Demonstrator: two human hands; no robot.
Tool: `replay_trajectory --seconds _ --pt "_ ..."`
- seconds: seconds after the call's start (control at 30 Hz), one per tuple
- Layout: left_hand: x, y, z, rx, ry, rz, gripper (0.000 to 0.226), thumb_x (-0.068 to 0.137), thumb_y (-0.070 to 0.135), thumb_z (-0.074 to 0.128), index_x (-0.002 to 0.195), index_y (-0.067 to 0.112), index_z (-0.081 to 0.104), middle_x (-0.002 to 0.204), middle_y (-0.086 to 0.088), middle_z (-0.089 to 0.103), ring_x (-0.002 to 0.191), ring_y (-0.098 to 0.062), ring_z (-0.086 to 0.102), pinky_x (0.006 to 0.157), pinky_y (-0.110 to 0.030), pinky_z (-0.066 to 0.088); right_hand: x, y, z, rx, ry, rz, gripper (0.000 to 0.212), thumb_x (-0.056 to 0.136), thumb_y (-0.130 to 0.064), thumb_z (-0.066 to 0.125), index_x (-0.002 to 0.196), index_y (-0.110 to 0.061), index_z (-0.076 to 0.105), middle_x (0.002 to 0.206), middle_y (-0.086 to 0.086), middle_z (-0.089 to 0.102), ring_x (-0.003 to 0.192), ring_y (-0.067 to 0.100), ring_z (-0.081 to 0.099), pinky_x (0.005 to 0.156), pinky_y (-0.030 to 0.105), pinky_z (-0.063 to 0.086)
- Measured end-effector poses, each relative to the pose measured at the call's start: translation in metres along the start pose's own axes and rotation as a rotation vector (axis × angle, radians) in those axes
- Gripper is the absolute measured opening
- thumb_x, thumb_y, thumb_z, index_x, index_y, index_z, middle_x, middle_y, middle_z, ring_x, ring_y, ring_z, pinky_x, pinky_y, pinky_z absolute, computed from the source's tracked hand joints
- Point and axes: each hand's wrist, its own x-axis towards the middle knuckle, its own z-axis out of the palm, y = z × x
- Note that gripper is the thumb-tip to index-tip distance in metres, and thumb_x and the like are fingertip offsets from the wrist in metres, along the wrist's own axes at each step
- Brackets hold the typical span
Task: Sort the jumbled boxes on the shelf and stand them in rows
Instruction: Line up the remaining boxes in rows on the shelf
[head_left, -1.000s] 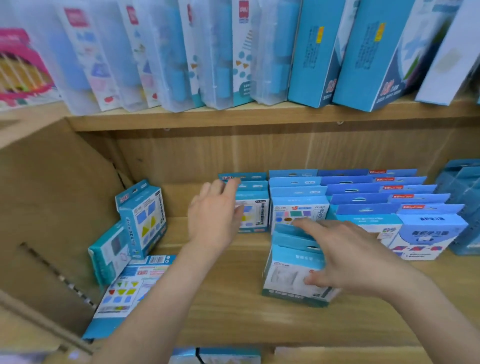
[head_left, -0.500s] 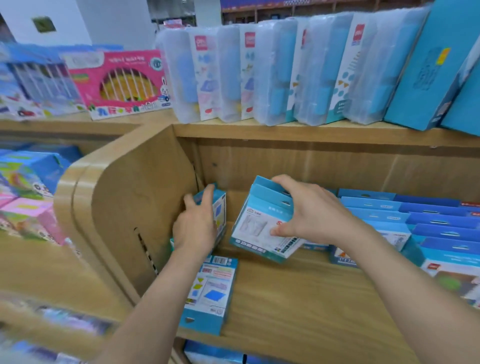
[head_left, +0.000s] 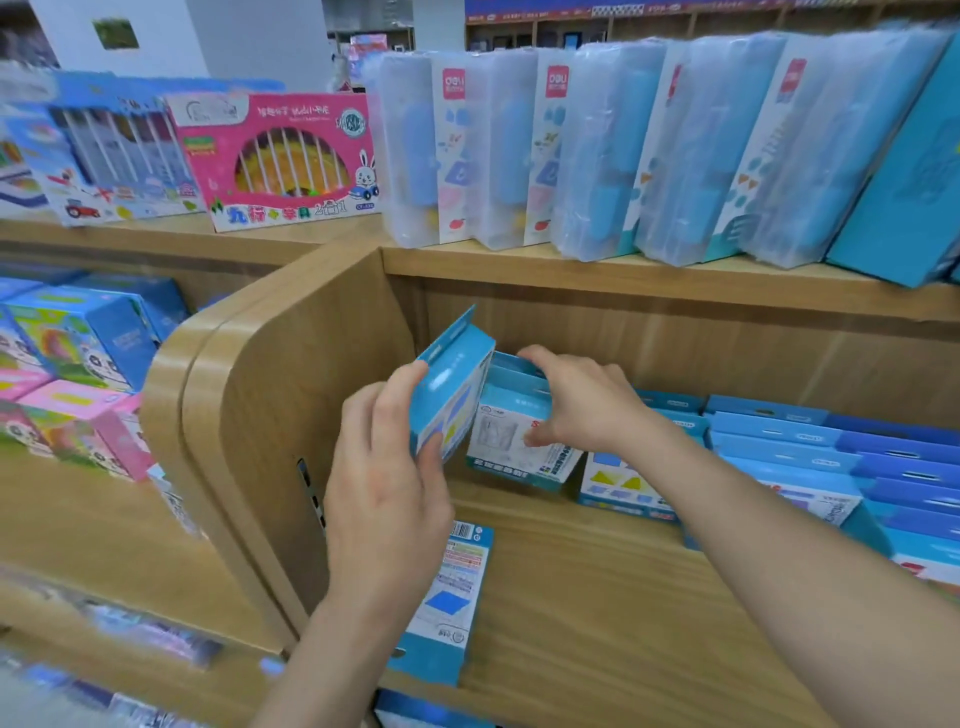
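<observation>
Pinching a tilted blue box (head_left: 451, 387) between thumb and fingers, left hand (head_left: 387, 467) sits just beside right hand (head_left: 584, 408), whose curled fingers clamp a small stack of boxes (head_left: 511, 441); recommended: right the box, press it flush to that stack, tabs aligned, before letting go.

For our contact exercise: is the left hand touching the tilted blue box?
Touching. The head view shows the left hand gripping the tilted blue box, thumb and finger pressed on it.
</observation>
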Motion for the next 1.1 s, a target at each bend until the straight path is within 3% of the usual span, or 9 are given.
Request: replay_trajectory --seconds 0.1,0.17,0.27,0.37,0.5,0.6,0.73,0.93,1.1 --pt "-0.017 -0.005 -0.009 -0.072 -0.034 -0.067 0.069 0.080 -0.004 0.065 0.135 0.025 0.035 0.118 0.017 0.040 0.104 0.017 0.040 0.078 0.001 0.034 0.012 0.004 0.009 -0.069 -0.049 0.012 0.090 0.067 -0.043 0.080 0.139 -0.034 0.027 0.122 -0.001 0.058 0.113 0.026 0.053 0.081 0.042 0.035" --pt "-0.028 -0.005 -0.010 -0.127 -0.084 -0.079 0.079 0.075 -0.011 0.066 0.135 0.031 0.035 0.113 0.027 0.039 0.108 0.021 0.038 0.080 0.005 0.031 0.016 0.008 0.017 -0.138 -0.075 0.008 0.082 0.069 -0.040 0.078 0.137 -0.032 0.030 0.120 0.000 0.058 0.114 0.027 0.049 0.085 0.045 0.035" --pt "-0.041 -0.001 -0.002 -0.257 -0.226 -0.112 0.094 0.075 -0.015 0.064 0.130 0.055 0.030 0.124 0.029 0.042 0.117 0.010 0.044 0.086 -0.009 0.044 0.015 0.013 0.031 -0.273 -0.043 -0.025 0.071 0.080 -0.040 0.066 0.139 -0.029 0.029 0.126 0.002 0.053 0.122 0.028 0.037 0.093 0.048 0.030" --pt "-0.052 0.002 0.016 -0.331 -0.383 -0.154 0.099 0.079 -0.012 0.061 0.126 0.067 0.022 0.128 0.040 0.035 0.120 0.011 0.041 0.095 -0.020 0.046 0.010 0.015 0.029 -0.408 0.016 -0.045 0.089 0.073 -0.057 0.069 0.144 -0.030 0.022 0.140 0.008 0.033 0.130 0.030 0.026 0.100 0.050 0.027" --pt "-0.065 0.001 0.044 -0.517 -0.536 -0.289 0.087 0.084 -0.011 0.056 0.126 0.061 0.032 0.131 0.033 0.041 0.124 0.003 0.044 0.099 -0.029 0.047 -0.005 0.021 -0.002 -0.222 0.049 0.025 0.082 0.078 -0.064 0.059 0.145 -0.037 0.020 0.150 0.011 0.024 0.139 0.034 0.017 0.106 0.057 0.023" --pt "-0.070 0.003 0.058 -0.652 -0.630 -0.396 0.081 0.086 -0.012 0.054 0.124 0.058 0.038 0.126 0.019 0.053 0.119 -0.005 0.053 0.094 -0.031 0.051 -0.021 0.038 -0.018 -0.072 0.082 0.098 0.064 0.087 -0.058 0.051 0.143 -0.042 0.026 0.145 0.008 0.033 0.138 0.033 0.021 0.103 0.051 0.026" --pt "-0.074 0.003 0.068 -0.702 -0.680 -0.436 0.082 0.084 -0.013 0.057 0.125 0.056 0.038 0.118 0.021 0.059 0.115 -0.004 0.056 0.094 -0.033 0.051 -0.042 0.059 -0.021 -0.018 0.099 0.145 0.054 0.089 -0.050 0.053 0.139 -0.042 0.034 0.133 0.001 0.045 0.130 0.027 0.031 0.097 0.045 0.030" --pt "-0.071 0.002 0.066 -0.643 -0.712 -0.343 0.081 0.075 0.013 0.076 0.131 0.054 0.034 0.132 0.019 0.049 0.125 -0.008 0.048 0.102 -0.038 0.045 -0.060 0.074 -0.011 -0.047 0.076 0.099 0.059 0.088 -0.044 0.058 0.140 -0.040 0.032 0.139 -0.009 0.041 0.129 0.016 0.032 0.093 0.042 0.029" --pt "-0.041 0.002 0.052 -0.719 -0.523 -0.280 0.044 0.082 0.046 0.062 0.123 0.044 0.048 0.123 0.018 0.056 0.119 -0.008 0.052 0.098 -0.032 0.043 -0.066 0.085 0.003 -0.257 0.073 0.139 0.079 0.082 -0.047 0.064 0.145 -0.037 0.017 0.138 -0.004 0.041 0.128 0.019 0.036 0.093 0.044 0.029"
